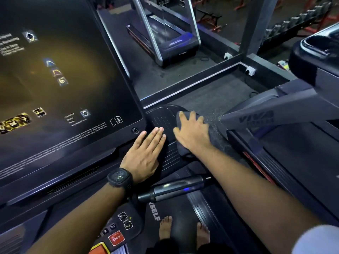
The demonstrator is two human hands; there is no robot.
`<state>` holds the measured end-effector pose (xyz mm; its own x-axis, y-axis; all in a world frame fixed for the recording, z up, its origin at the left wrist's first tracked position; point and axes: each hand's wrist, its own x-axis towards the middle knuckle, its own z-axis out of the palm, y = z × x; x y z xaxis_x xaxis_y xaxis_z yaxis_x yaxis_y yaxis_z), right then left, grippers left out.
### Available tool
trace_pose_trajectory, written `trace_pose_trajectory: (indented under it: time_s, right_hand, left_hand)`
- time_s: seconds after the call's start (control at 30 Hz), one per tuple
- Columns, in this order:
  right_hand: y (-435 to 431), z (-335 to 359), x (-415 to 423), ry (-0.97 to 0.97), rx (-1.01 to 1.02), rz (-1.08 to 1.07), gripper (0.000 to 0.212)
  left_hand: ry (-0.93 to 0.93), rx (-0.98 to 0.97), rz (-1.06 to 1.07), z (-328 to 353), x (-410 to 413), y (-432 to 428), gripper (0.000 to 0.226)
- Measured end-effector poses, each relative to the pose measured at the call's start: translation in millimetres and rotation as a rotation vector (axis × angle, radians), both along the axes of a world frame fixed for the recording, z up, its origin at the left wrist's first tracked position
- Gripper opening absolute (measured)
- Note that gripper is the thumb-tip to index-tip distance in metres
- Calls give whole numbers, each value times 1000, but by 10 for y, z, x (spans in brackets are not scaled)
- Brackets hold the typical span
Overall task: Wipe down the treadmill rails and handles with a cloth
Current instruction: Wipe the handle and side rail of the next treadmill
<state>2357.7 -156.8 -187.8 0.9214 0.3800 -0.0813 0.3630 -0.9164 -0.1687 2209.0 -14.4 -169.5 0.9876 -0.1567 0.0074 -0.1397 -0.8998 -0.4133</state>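
My bare feet [166,228] are standing on the treadmill belt [183,215], with the silver handle [172,189] jutting out just above them. My left grip [145,154], released with fingers straight, is resting flat on the black side rail [161,120] beside the console screen [55,79]. Just beside it, my right grip [192,131], unclenched with fingers spread, is pressing the dark cloth [183,151] onto the rail's rounded far end.
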Motion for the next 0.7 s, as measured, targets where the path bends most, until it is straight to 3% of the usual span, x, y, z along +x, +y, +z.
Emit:
trace_pose_trajectory:
  time_s: [0.1,0.17,0.23,0.33,0.5,0.57,0.7]
  right_hand:
    - [-100,64,160,213,142,-238,68]
    - [-142,33,-40,137,36,-272,71]
    - [-164,-43,-319,-31,-101,-145,73]
    - [-184,-61,-258,-95,-101,-28,70]
    - [-285,73,-34,251,133,-419,65]
    - [-334,20,-290,95,12,-414,67]
    - [-296,-115,-571,-134,-180,-101,70]
  left_hand:
    - [23,-48,7,-20,151,-83,76]
    - [50,-76,41,-42,253,-95,74]
    - [84,-83,55,-81,337,-90,76]
    - [91,-107,76,-125,436,-134,80]
    - [158,-144,98,-146,542,-241,77]
    - [165,-150,103,-153,570,-258,77]
    - [199,-190,103,-247,665,-275,77]
